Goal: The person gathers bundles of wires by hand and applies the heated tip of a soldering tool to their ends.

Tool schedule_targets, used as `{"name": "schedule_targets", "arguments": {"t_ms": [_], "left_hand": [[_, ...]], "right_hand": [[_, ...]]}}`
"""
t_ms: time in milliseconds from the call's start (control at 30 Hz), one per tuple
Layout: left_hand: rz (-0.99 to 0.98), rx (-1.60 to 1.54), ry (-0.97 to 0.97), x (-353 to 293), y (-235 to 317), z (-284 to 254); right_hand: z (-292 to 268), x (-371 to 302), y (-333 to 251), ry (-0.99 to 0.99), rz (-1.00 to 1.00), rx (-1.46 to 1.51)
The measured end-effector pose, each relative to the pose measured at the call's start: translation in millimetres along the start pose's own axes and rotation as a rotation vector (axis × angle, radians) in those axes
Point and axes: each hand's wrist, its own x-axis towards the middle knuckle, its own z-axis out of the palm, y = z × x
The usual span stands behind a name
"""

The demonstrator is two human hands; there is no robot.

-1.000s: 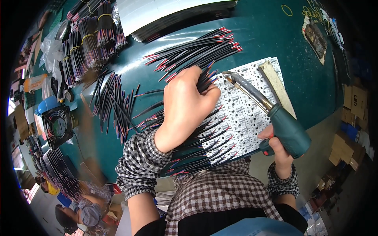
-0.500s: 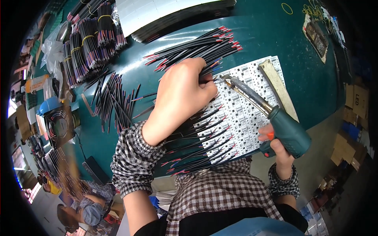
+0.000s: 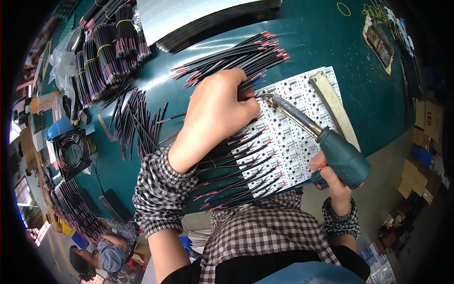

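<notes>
My left hand (image 3: 218,111) is closed in a pinch at the upper left edge of a white circuit board panel (image 3: 302,163). A thin wire end shows at its fingertips; the grip itself is partly hidden. In my right hand (image 3: 335,182) is a green soldering gun (image 3: 344,158), its long metal barrel pointing up and left. The gun's tip meets the board edge right beside my left fingertips. Black wires with red and blue ends (image 3: 246,182) hang off the panel's left side in a row. A pale worn bar (image 3: 333,106) lies across the panel's right part.
Loose black wires (image 3: 236,54) lie beyond my left hand, more (image 3: 139,120) to its left. Tied wire bundles (image 3: 101,54) sit at the far left, near a small black fan (image 3: 71,152). A white-topped stack (image 3: 189,19) stands at the back. Another person (image 3: 106,255) sits at lower left.
The soldering gun and my right hand have shifted slightly left. My left hand has barely moved. At lower left, the other person's wire bunch has settled lower, no longer smeared by motion.
</notes>
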Motion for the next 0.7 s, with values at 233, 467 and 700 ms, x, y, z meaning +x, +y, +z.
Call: {"name": "schedule_targets", "arguments": {"t_ms": [233,467,700], "left_hand": [[0.039,0.027,0.051,-3.3,0.8,2.7],[0.055,0.025,0.079,-4.5,6.1,2.2],[0.054,0.018,0.071,-3.3,6.8,2.7]], "right_hand": [[1.9,-1.1,-0.5,0.01,0.002,-0.008],[1.7,-5.2,0.6,0.03,0.037,-0.197],[6.3,-1.9,1.7,0.069,-0.03,-0.084]]}}
